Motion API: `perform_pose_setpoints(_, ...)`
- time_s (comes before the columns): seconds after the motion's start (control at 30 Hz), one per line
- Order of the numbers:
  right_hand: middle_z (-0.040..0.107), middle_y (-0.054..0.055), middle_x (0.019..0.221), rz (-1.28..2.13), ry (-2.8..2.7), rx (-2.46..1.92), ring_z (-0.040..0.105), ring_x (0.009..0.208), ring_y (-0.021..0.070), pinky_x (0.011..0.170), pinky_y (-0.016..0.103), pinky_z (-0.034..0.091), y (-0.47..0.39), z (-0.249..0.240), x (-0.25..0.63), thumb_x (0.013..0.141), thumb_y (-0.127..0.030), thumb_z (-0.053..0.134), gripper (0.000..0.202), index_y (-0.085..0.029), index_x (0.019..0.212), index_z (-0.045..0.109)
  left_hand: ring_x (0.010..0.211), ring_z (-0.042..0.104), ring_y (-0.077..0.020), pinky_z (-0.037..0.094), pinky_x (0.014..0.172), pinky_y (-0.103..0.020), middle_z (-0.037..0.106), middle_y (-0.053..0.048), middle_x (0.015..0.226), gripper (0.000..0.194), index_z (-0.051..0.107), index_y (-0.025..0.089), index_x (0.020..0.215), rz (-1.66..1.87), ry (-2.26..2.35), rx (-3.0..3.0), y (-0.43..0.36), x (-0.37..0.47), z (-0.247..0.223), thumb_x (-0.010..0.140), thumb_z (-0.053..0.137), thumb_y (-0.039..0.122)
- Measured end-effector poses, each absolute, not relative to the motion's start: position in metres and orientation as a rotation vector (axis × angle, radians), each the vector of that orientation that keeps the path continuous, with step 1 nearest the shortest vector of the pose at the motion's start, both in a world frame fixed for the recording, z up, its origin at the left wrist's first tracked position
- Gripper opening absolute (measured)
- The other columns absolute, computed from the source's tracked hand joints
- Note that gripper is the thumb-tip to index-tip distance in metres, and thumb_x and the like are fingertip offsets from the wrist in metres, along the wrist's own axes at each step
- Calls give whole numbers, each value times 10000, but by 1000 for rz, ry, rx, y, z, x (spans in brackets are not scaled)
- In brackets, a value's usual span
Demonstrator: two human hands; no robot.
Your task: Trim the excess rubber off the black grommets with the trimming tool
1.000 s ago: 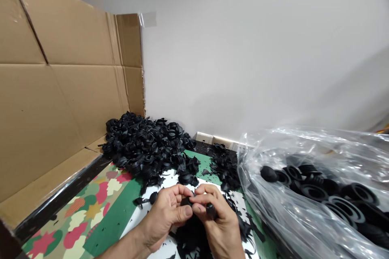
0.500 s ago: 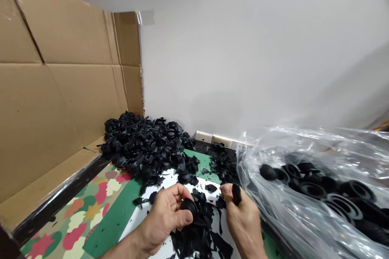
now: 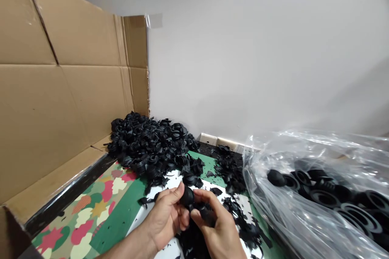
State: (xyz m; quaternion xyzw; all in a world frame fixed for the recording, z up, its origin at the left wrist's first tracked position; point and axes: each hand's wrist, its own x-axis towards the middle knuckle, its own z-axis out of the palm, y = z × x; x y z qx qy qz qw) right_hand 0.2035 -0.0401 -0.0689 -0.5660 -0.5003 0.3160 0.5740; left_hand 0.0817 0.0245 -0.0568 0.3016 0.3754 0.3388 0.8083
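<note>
A ribbed black rubber bellows piece [image 3: 187,197] is pinched between the thumb and fingers of my left hand [image 3: 165,216], in the lower middle of the head view. Against its right side, my right hand [image 3: 220,224] has its thumb and fingers closed on a black rubber part [image 3: 208,215]; whether this belongs to the same piece I cannot tell. Beneath both hands, a heap of black rubber [image 3: 194,240] lies on a white sheet [image 3: 141,220] and is partly hidden by them. Torn black scraps [image 3: 247,226] are scattered right of my right hand.
Toward the back left rises a large pile of ribbed black pieces [image 3: 152,141] beside a cardboard wall [image 3: 91,89]. A smaller scrap pile [image 3: 231,168] sits near the wall. On the right, a clear plastic bag [image 3: 258,178] holds several black rubber parts [image 3: 323,198].
My right hand has moved left from apart to meet my left hand at the bellows piece. More scraps at the right are now uncovered. The view has shifted slightly.
</note>
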Motion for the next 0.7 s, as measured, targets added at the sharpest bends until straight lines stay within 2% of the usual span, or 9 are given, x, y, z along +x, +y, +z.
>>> perform_pose_setpoints(0.13,666,16,694,796,-1122,-1370,609,646,200,606,275,469,-39,-73,205,775,-294,588,147,-197,860,657,240,395,-51,162,267,-152,526,50,407,450,526,165,656,709,803,847,22,80,-56,638,739,561)
perform_pose_setpoints(0.23,654,22,669,850,-956,-1360,573,632,194,598,282,430,-39,-74,210,736,-393,635,240,-175,827,677,243,329,-35,115,298,-161,421,93,338,429,510,170,580,757,902,1094,25,74,-50,677,721,531)
perform_pose_setpoints(0.33,601,2,588,981,-781,-1252,543,578,172,577,278,419,-41,-68,211,667,-443,704,292,-165,755,696,357,377,-47,225,359,-150,465,86,423,244,644,153,711,874,955,1332,26,69,-40,678,771,359)
perform_pose_setpoints(0.37,580,-7,560,1038,-746,-1211,523,540,156,550,269,409,-41,-65,211,654,-447,720,299,-163,743,697,414,427,-60,275,387,-149,537,66,509,261,685,164,838,859,911,1359,26,68,-37,633,805,272)
perform_pose_setpoints(0.4,568,-13,543,1082,-721,-1181,497,503,140,515,256,391,-42,-64,211,647,-449,733,305,-161,739,697,489,490,-79,333,426,-155,610,35,637,385,698,183,946,818,845,1368,25,68,-34,582,823,185)
perform_pose_setpoints(0.43,570,-13,543,1104,-708,-1167,473,475,125,484,242,367,-42,-63,211,644,-447,741,308,-159,743,698,584,550,-106,389,480,-167,655,2,779,470,706,199,991,787,780,1375,23,68,-32,543,820,110)
perform_pose_setpoints(0.5,590,-4,564,1091,-721,-1189,455,454,114,438,225,323,-43,-63,213,649,-445,742,312,-158,764,701,698,601,-141,440,555,-190,676,-31,918,459,737,202,949,753,714,1367,21,71,-32,528,775,21)
perform_pose_setpoints(0.6,641,29,630,974,-778,-1333,534,517,164,429,238,347,-42,-68,221,679,-466,709,342,-162,833,709,476,563,-105,377,421,-176,660,2,613,341,740,160,882,725,799,1241,21,76,-38,568,735,26)
perform_pose_setpoints(0.7,710,82,838,795,-864,-1433,635,721,249,560,310,477,-42,-68,226,720,-450,675,342,-182,925,727,305,487,-78,262,305,-151,607,33,466,339,716,129,874,717,844,1108,25,78,-43,545,780,82)
